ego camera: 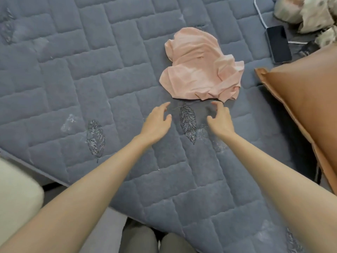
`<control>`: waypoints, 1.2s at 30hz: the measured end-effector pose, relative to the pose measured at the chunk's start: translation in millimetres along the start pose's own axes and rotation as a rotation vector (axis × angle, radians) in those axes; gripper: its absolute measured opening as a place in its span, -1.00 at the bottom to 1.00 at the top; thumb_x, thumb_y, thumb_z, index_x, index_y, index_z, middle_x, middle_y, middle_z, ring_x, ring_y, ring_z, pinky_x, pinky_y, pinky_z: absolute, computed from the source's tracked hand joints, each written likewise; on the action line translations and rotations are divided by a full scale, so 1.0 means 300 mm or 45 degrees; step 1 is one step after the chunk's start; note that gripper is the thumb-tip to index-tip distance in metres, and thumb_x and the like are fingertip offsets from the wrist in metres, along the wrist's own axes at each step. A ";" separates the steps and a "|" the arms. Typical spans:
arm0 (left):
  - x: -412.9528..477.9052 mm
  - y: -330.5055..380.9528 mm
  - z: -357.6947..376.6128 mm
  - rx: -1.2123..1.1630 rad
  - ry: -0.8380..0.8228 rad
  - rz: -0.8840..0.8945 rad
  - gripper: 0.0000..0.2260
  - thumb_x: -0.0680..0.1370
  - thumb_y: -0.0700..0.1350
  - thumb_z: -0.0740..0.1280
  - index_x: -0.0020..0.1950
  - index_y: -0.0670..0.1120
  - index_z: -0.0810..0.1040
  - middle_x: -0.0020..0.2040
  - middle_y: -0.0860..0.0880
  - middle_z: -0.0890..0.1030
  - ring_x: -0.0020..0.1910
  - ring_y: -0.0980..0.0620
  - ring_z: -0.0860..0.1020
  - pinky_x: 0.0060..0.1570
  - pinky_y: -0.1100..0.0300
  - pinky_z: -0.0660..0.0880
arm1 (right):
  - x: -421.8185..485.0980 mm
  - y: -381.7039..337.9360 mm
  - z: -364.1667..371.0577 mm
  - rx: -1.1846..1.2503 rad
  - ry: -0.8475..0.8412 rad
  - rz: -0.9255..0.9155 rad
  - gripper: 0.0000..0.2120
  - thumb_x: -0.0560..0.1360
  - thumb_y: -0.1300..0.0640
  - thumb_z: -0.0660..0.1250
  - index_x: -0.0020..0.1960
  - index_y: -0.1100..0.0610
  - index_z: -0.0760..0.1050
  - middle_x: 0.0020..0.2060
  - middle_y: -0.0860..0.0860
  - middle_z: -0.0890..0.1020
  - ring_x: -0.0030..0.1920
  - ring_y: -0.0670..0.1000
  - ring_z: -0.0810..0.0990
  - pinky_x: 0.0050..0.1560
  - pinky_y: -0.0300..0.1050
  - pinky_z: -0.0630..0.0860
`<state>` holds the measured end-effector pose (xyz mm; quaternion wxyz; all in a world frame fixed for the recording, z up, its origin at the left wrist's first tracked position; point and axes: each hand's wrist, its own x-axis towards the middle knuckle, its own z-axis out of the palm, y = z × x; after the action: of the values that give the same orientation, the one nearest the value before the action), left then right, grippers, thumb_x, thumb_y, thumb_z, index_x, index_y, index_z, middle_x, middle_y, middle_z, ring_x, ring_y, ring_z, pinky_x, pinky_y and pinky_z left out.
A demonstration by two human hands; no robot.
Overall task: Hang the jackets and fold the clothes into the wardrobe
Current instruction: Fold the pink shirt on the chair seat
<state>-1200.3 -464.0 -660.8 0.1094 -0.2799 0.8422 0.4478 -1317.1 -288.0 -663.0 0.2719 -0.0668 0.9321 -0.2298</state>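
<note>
Crumpled soft pink garment (pixel 200 70) on quilted grey mattress (pixel 91 70).

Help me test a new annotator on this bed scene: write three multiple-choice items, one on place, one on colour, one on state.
1. Where does the crumpled pink garment lie? A in a wardrobe. B on the grey quilted bed cover. C on a chair.
2. What colour is the smooth pillow at right? A green. B white. C tan-brown.
3. How are the left hand and right hand? A both open, holding nothing. B both grip the garment. C one holds a hanger.
Key: 1 B, quilting surrounds it; 2 C, its cover shows tan-brown; 3 A, fingers spread short of the garment.
</note>
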 end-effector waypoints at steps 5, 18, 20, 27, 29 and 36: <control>0.257 -0.040 0.108 0.128 0.056 0.233 -0.53 0.61 -0.06 0.22 0.51 0.02 0.22 0.44 -0.05 0.31 0.39 -0.08 0.27 0.28 0.09 0.26 | 0.225 0.052 0.057 -0.058 0.145 -0.010 -0.37 0.48 0.22 0.18 0.49 -0.08 0.10 0.24 0.13 0.48 0.13 0.23 0.50 0.06 0.10 0.46; 0.423 -0.037 0.204 0.729 0.301 0.329 -0.87 0.61 -0.19 0.19 0.09 -0.03 0.49 0.10 0.01 0.55 0.16 -0.04 0.40 0.05 0.10 0.22 | 0.272 0.088 0.117 -0.007 0.235 -0.114 -0.90 0.58 0.20 0.19 -0.05 0.22 0.43 -0.16 0.12 0.59 -0.11 0.17 0.50 -0.22 -0.04 0.28; 0.353 -0.047 0.162 0.553 0.281 0.259 -0.84 0.60 -0.20 0.17 0.09 -0.05 0.51 0.07 -0.03 0.56 0.13 -0.07 0.42 0.05 0.10 0.22 | 0.186 0.080 0.103 0.057 0.228 -0.180 -0.87 0.57 0.23 0.20 -0.15 0.19 0.35 -0.26 0.07 0.54 -0.22 0.12 0.44 -0.28 -0.05 0.19; -0.051 -0.071 -0.114 0.236 0.449 0.129 -0.87 0.59 -0.21 0.18 0.08 -0.09 0.47 -0.04 -0.08 0.60 -0.01 -0.14 0.49 -0.06 0.07 0.22 | -0.117 -0.078 -0.021 0.094 0.041 -0.440 -0.87 0.54 0.17 0.32 -0.16 0.16 0.43 -0.36 0.04 0.51 -0.39 -0.11 0.34 -0.34 -0.27 0.27; -0.165 -0.066 -0.201 0.160 0.495 0.020 -0.83 0.58 -0.24 0.17 0.16 -0.14 0.44 0.03 -0.14 0.59 0.06 -0.19 0.49 0.00 0.00 0.29 | -0.207 -0.166 -0.043 0.078 -0.003 -0.547 -0.92 0.54 0.16 0.34 -0.11 0.15 0.48 -0.28 0.04 0.54 -0.33 -0.14 0.40 -0.31 -0.32 0.31; -0.548 -0.086 -0.487 0.116 0.636 -0.159 -0.76 0.61 -0.25 0.11 0.10 -0.23 0.56 0.04 -0.25 0.55 0.07 -0.25 0.44 0.06 -0.01 0.35 | -0.526 -0.465 -0.074 0.087 -0.211 -0.752 -0.86 0.64 0.11 0.13 -0.07 0.13 0.28 -0.17 0.12 0.55 -0.10 0.18 0.52 -0.12 0.03 0.47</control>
<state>-1041.3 -533.0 -523.1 -0.0619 -0.4280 0.8434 0.3188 -1196.0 -363.6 -506.5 0.2705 -0.3440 0.8388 -0.3239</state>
